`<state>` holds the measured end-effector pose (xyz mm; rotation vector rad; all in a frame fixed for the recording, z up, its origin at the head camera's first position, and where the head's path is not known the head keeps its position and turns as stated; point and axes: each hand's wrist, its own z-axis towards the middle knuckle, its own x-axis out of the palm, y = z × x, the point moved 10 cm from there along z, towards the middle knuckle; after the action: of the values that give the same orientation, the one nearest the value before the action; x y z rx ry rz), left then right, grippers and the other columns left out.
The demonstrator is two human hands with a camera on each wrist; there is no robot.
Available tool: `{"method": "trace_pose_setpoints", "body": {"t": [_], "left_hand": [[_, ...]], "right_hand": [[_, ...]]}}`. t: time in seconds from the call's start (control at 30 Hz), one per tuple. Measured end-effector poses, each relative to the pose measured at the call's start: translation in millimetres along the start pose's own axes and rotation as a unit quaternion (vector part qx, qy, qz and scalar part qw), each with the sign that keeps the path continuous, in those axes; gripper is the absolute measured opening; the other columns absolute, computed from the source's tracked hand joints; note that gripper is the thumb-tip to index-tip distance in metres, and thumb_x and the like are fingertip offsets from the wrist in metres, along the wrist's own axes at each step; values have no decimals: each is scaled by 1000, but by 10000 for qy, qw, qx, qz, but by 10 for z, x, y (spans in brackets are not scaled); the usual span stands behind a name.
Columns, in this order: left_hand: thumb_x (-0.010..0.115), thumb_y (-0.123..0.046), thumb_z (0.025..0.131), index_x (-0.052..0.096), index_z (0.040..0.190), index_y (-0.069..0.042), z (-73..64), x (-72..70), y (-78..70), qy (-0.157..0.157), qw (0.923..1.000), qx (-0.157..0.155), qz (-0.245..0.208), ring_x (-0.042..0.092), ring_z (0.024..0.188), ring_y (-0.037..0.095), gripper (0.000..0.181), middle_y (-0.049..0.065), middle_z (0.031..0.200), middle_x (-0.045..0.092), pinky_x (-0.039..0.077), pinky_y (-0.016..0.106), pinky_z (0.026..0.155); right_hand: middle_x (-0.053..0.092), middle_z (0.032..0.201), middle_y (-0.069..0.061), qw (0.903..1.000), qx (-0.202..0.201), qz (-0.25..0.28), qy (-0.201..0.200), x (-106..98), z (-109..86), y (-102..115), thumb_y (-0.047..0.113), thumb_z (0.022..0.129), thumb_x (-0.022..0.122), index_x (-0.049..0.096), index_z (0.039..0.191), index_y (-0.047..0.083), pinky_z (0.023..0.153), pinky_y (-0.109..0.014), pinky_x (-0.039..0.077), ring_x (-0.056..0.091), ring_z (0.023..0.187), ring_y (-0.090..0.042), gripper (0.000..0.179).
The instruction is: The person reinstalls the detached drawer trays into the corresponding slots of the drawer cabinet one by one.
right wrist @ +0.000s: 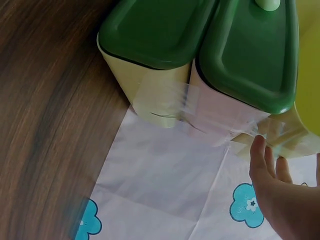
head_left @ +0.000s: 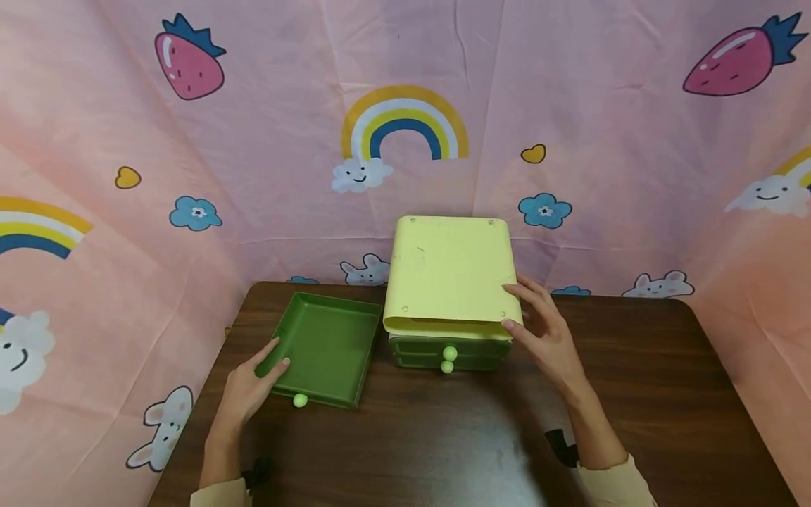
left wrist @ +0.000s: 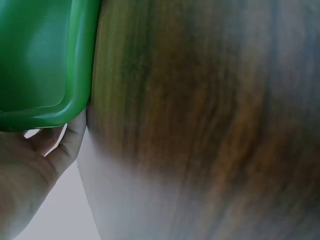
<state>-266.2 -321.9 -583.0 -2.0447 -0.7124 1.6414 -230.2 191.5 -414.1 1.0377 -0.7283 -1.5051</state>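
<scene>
A shallow green drawer (head_left: 326, 345) with a pale green knob (head_left: 300, 400) lies at the left of the table. My left hand (head_left: 243, 387) pinches its left side near the front corner. In the left wrist view, fingers reach round the drawer's rounded rim (left wrist: 77, 75). To the right stands a stacked drawer unit with a pale yellow top (head_left: 453, 267), its uppermost slot without a drawer. Two green drawer fronts (head_left: 412, 352) sit below. My right hand (head_left: 548, 334) touches the unit's upper right side, fingers fairly straight, thumb at the front edge.
Clear tape (right wrist: 190, 97) runs along the side of the stacked tiers, one yellow and one pink. The dark wooden table (head_left: 405, 443) extends in front and to the right. A pink patterned cloth (head_left: 285, 141) hangs behind and at both sides.
</scene>
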Motion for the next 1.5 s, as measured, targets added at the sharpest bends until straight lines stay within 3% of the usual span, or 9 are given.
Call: {"method": "trace_pose_setpoints", "body": {"t": [0.33,0.57,0.8,0.9,1.07,1.2,1.3,1.5], "left_hand": [[58,-56,96,26,158,-32,-28,-138,19,-2,9993,135,-341,22,140,56,75,29,158,24,25,73,103],[60,-44,98,26,158,-35,-128,-107,36,139,9973,80,-720,20,141,56,69,28,159,22,24,75,102],[57,-35,101,26,157,-35,-224,-75,-6,238,9903,98,-1366,16,145,51,64,21,161,21,24,73,103],[56,-37,102,26,157,-36,-248,-53,-20,242,9888,82,-1472,15,145,52,63,19,162,19,23,74,102],[55,-44,101,25,157,-39,-252,-1,-44,219,9866,119,-1615,13,144,54,63,14,164,16,23,76,100],[56,-44,101,27,157,-39,-257,12,-47,121,9854,120,-1694,13,145,52,63,12,163,18,21,76,102],[57,-40,101,30,156,-37,-275,-2,-60,3,9838,155,-1785,14,146,49,61,12,163,21,19,74,105],[57,-36,102,31,156,-36,-364,-25,-90,-75,9856,202,-1676,16,146,50,60,14,162,23,21,75,103]], "right_hand": [[32,158,-5,9999,169,-6,-9,10,14,-61,-4,94,63,54,143,10,102,-22,40,32,142,-22,52],[32,158,-5,9996,253,-74,-34,-15,6,-77,-3,94,64,54,143,10,102,-22,40,32,142,-21,52],[35,157,-4,9986,284,-428,-132,-33,13,-53,-2,92,67,56,141,13,110,-62,21,29,144,-24,52],[34,157,-11,9987,262,-421,-140,-11,21,64,-3,92,66,55,140,7,109,-68,18,29,144,-30,50],[33,155,-22,9989,207,-388,-155,21,32,270,-6,92,65,53,139,-3,108,-68,19,28,143,-39,48],[32,155,-23,9989,228,-377,-145,24,35,281,-7,92,64,53,138,-5,108,-66,23,28,143,-40,48],[31,155,-24,9992,220,-310,-133,21,38,256,-8,92,64,52,138,-6,107,-65,24,28,143,-40,48],[32,157,-14,9995,209,-220,-133,-3,21,10,-8,91,65,54,141,2,108,-67,21,26,145,-33,52]]}}
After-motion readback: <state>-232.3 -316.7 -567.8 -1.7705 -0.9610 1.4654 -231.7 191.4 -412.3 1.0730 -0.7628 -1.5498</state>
